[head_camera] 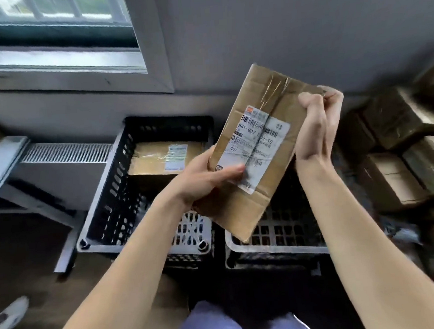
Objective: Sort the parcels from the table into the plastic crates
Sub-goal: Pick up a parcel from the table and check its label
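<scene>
I hold the parcel (258,146) label-up above the crates (104,187): my left hand (206,175) pinches its near edge, my right hand (313,129) curls round the far corner. Label-check step, probably. Next: pick a crate, lower it in.

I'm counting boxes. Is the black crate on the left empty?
No, a brown taped parcel with a label lies inside the left black crate.

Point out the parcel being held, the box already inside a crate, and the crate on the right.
held parcel (261,146): head view, middle of its front face.
box in the left crate (153,157): head view, its taped top face.
right crate (275,249): head view, pale near rim.
</scene>
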Available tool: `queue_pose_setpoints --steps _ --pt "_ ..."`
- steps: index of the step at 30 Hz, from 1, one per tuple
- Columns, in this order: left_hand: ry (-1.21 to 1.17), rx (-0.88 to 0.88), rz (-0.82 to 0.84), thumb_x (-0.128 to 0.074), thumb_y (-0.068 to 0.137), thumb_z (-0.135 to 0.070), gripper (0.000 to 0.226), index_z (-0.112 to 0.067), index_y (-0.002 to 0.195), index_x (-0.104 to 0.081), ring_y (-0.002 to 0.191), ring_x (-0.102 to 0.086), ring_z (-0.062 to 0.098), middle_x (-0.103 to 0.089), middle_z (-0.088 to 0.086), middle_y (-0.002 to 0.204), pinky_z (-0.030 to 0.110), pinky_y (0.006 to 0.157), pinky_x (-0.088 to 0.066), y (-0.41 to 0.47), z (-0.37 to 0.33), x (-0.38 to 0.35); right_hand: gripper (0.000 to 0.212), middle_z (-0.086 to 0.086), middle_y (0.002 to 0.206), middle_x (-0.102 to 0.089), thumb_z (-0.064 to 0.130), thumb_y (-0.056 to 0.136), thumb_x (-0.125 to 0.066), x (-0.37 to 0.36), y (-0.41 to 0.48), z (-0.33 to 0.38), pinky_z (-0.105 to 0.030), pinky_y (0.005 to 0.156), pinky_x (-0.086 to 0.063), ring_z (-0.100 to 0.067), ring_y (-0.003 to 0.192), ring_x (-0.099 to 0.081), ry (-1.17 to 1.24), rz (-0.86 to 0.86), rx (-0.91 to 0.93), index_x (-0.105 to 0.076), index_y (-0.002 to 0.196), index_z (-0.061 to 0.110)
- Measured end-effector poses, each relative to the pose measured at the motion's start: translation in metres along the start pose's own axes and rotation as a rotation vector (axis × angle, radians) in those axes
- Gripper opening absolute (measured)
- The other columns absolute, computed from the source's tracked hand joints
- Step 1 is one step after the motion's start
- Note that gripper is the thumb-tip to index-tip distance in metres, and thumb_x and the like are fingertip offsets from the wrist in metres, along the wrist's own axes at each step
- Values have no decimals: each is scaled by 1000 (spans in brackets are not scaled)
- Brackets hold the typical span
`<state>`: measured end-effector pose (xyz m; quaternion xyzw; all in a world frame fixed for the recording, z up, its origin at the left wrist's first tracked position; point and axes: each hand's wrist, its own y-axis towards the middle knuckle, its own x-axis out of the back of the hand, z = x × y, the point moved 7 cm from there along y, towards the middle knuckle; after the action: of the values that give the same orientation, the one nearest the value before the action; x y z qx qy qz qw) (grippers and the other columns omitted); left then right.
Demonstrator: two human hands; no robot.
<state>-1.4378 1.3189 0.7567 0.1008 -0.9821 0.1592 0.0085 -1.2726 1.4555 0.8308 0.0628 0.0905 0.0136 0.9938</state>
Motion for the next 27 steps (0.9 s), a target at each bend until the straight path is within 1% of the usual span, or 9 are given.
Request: queue_pose_setpoints --steps 2,7,10,13,16,17,20,24,27 --pt "15 -10 -3 -77 80 -45 54 -24 128 -65 111 -73 15 -77 -6 119 42 106 -53 5 3 20 19 -2 95 -49 22 86 -57 -21 -5 -1 -26 83 -45 -10 86 -49 -9 -15 4 -49 102 14" --pt "102 -39 -78 -79 76 -52 58 -21 124 -69 107 -74 10 -78 -10 114 40 104 -55 7 -1 66 17 0 92 -45 15 88 -57 -59 -6 -10 -17 79 -43 -5 79 -46 70 -59 7 -49 103 11" --pt "253 -45 -236 -81 69 -60 60 -21 114 -74 99 -75 11 -80 -7 104 30 92 -57 -1 -16 107 14 0 93 -44 13 91 -56 -84 -12 -19 -12 75 -42 1 74 -46 141 -75 -17 -47 102 12" --pt "405 -34 -295 -82 69 -62 57 -18 106 -78 85 -72 14 -80 0 99 31 81 -55 -9 -35 153 18 -1 100 -44 26 86 -57 -113 -26 -32 -12 74 -42 -5 81 -45 175 -50 -87 -45 98 19" --pt "507 20 -244 -81 67 -61 50 -21 96 -80 73 -65 3 -79 -4 91 26 72 -51 -8 -40 193 23 1 102 -46 36 87 -58 -136 -46 -54 -17 77 -43 -8 86 -47 131 -14 -147 -44 98 22" --pt "540 43 -219 -81 67 -61 48 -22 95 -81 73 -64 2 -79 -3 91 29 74 -51 -5 -37 206 25 2 103 -46 38 88 -58 -142 -52 -64 -18 78 -43 -8 87 -48 107 -4 -175 -44 99 22" --pt "636 113 -112 -83 67 -63 52 -21 98 -81 78 -67 10 -78 6 98 42 85 -57 10 -19 238 27 0 107 -49 42 90 -59 -150 -72 -98 -20 77 -45 -9 91 -50 18 24 -280 -44 102 23" --pt "722 156 60 -84 66 -66 55 -18 92 -79 73 -66 9 -75 -4 81 35 74 -52 41 6 265 22 0 111 -52 36 101 -59 -151 -98 -134 -27 77 -41 -9 94 -51 -184 3 -389 -46 110 21" --pt "804 156 182 -83 61 -75 65 -17 90 -78 81 -67 20 -75 1 86 39 78 -51 62 28 271 20 0 110 -55 36 102 -57 -144 -115 -153 -29 74 -41 -10 93 -53 -320 3 -440 -46 110 21"
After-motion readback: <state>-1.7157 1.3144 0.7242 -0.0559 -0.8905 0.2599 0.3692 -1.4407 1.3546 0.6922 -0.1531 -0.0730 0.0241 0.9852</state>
